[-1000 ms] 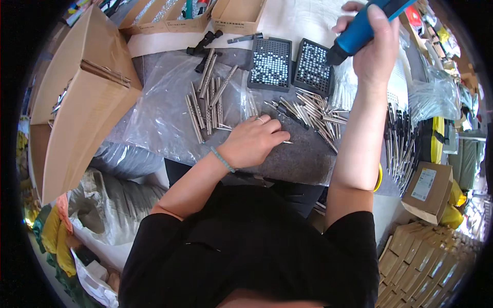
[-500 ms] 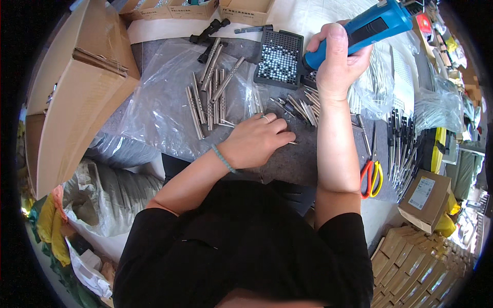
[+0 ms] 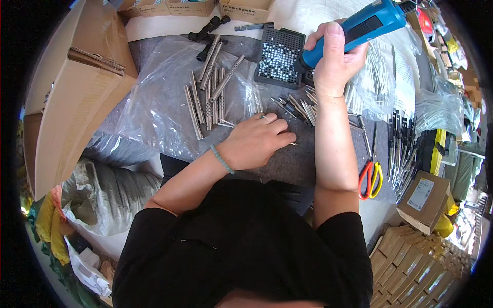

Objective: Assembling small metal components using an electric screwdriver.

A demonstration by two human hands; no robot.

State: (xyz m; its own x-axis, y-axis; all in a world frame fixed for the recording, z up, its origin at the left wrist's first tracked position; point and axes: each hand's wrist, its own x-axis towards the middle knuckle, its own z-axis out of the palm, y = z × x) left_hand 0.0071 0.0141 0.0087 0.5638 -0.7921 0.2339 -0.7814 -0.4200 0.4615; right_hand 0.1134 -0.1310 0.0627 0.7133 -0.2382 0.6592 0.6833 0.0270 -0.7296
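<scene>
The right hand [image 3: 335,64] is clamping a blue driver [image 3: 372,26], fingers wrapping around its barrel and thumb lying along it. The driver's nose is pointing down and left, overlapping the right edge of a black tray [image 3: 279,57]; whether they are touching, one cannot tell. Pale little pieces are filling many of the tray's holes. The left hand [image 3: 261,137] is resting palm down on the grey table [image 3: 295,164], fingers bent and close together, with a thin tip [image 3: 294,144] poking out by them (whether they are pinching it, one cannot tell). Metal rods [image 3: 304,111] are lying heaped between hand and tray. Perforated tubes [image 3: 210,97] are lying on a clear bag [image 3: 159,95] to the left. Scissors [image 3: 368,168] are lying right of the right forearm.
</scene>
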